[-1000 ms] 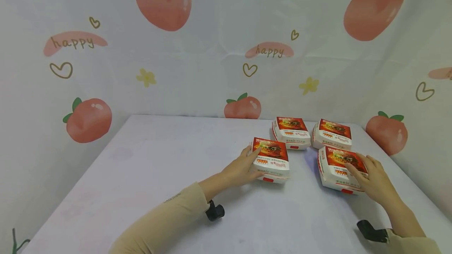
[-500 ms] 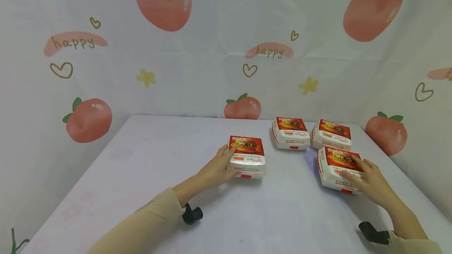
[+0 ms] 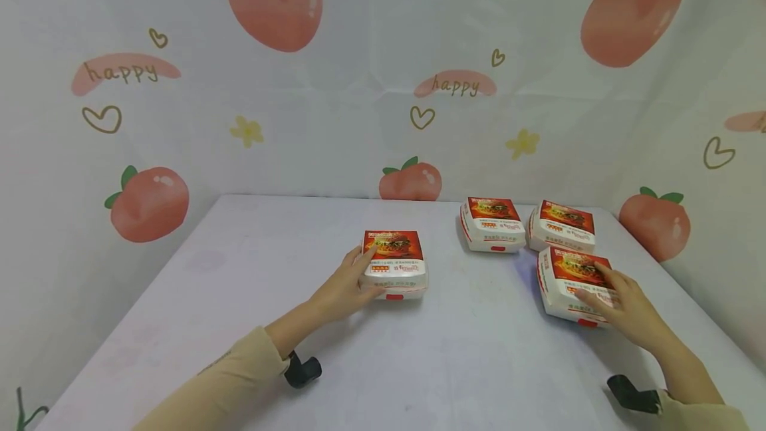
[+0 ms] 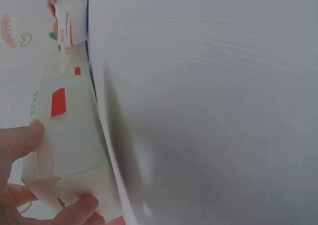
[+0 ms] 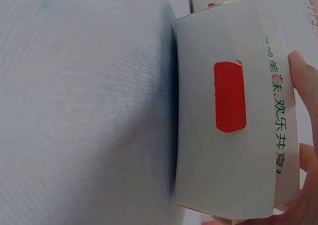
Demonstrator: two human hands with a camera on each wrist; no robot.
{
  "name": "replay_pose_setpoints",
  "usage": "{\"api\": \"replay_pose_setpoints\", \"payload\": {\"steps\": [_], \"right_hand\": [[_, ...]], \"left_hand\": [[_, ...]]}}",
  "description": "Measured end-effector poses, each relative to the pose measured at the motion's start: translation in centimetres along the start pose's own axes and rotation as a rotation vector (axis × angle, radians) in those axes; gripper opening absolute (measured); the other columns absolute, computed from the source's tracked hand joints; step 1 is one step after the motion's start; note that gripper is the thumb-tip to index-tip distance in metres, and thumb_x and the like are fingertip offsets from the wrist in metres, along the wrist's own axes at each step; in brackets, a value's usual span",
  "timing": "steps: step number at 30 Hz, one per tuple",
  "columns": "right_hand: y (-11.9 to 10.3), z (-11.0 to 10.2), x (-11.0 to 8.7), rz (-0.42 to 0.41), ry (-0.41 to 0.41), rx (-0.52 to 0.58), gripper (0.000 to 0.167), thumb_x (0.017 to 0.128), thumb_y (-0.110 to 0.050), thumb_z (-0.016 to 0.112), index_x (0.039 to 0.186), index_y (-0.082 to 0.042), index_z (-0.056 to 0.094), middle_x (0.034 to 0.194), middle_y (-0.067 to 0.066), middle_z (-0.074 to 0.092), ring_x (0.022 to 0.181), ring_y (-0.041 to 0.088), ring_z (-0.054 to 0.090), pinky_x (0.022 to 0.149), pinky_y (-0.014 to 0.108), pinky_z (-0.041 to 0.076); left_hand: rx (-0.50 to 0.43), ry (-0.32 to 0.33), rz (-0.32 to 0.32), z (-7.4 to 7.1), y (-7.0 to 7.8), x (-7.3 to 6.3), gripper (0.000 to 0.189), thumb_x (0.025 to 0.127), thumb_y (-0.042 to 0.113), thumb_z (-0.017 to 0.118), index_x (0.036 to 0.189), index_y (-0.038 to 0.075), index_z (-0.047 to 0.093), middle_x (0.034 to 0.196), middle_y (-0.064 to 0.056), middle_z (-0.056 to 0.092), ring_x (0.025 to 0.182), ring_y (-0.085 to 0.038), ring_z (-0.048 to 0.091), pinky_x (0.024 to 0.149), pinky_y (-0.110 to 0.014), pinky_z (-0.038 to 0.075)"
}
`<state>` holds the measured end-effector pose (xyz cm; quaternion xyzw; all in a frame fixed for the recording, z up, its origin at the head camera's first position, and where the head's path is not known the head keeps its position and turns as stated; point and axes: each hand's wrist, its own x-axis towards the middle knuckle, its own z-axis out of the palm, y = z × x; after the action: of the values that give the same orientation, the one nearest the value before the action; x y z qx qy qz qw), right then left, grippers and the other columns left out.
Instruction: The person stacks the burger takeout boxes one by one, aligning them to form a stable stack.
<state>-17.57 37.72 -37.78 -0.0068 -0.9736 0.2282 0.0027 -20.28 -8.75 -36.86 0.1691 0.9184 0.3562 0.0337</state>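
White-and-red, the left burger box [image 3: 397, 270] was gripped in our left hand [image 3: 340, 292], around mid-bench [image 3: 467, 364]; we held the right burger box [image 3: 562, 288] with our right hand [image 3: 636, 312], nearer than two far burger boxes [image 3: 494, 226] [image 3: 562, 226].

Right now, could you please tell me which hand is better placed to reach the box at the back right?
The right hand, I think: it holds the front right box, just in front of the back right box. The left hand grips the leftmost box, farther off.
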Motion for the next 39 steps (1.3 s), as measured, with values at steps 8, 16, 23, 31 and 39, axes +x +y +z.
{"api": "replay_pose_setpoints", "payload": {"steps": [8, 16, 23, 31, 39], "right_hand": [[-0.1, 0.1, -0.1, 0.009, -0.004, 0.007, 0.087, 0.091, -0.050, 0.049, 0.146, 0.005, 0.009, 0.137, 0.045, 0.015, 0.121, 0.060, 0.019, 0.086, 0.079, 0.028], [-0.3, -0.1, 0.0, 0.013, -0.010, 0.007, 0.088, 0.091, -0.050, 0.049, 0.146, 0.005, 0.007, 0.137, 0.045, 0.014, 0.120, 0.060, 0.019, 0.087, 0.079, 0.029], [-0.3, 0.0, -0.2, 0.001, -0.004, 0.004, 0.093, 0.088, -0.049, 0.056, 0.147, 0.004, 0.006, 0.137, 0.045, 0.014, 0.120, 0.059, 0.019, 0.086, 0.079, 0.028], [0.0, 0.0, 0.0, 0.008, -0.012, -0.013, 0.099, 0.085, -0.049, 0.061, 0.147, 0.004, 0.005, 0.137, 0.044, 0.014, 0.119, 0.058, 0.021, 0.086, 0.078, 0.030], [-0.2, 0.0, 0.2, 0.031, -0.016, -0.021, 0.100, 0.084, -0.051, 0.061, 0.147, 0.003, 0.005, 0.137, 0.044, 0.013, 0.118, 0.059, 0.021, 0.086, 0.078, 0.031]], "left_hand": [[-0.004, -0.022, -0.004, 0.3, -0.6, -0.2, 0.079, 0.084, 0.031, 0.069, 0.147, 0.009, 0.028, 0.151, -0.024, 0.020, 0.135, -0.040, 0.035, 0.105, -0.056, 0.039], [-0.060, -0.002, 0.008, 0.4, -0.7, -0.2, 0.090, 0.078, 0.027, 0.075, 0.147, 0.005, 0.022, 0.150, -0.021, 0.024, 0.137, -0.034, 0.031, 0.109, -0.053, 0.035], [-0.105, 0.015, 0.019, 0.3, -0.9, -0.1, 0.098, 0.075, 0.027, 0.078, 0.147, 0.000, 0.018, 0.149, -0.020, 0.027, 0.136, -0.033, 0.032, 0.112, -0.052, 0.031], [-0.127, -0.013, -0.052, 0.0, -1.1, -0.1, 0.097, 0.079, 0.033, 0.074, 0.148, -0.001, 0.015, 0.149, -0.022, 0.028, 0.137, -0.034, 0.031, 0.112, -0.054, 0.030], [-0.108, -0.026, -0.085, 0.0, -1.3, -0.2, 0.093, 0.082, 0.038, 0.070, 0.147, -0.002, 0.016, 0.150, -0.023, 0.028, 0.134, -0.036, 0.037, 0.107, -0.051, 0.037]]}}
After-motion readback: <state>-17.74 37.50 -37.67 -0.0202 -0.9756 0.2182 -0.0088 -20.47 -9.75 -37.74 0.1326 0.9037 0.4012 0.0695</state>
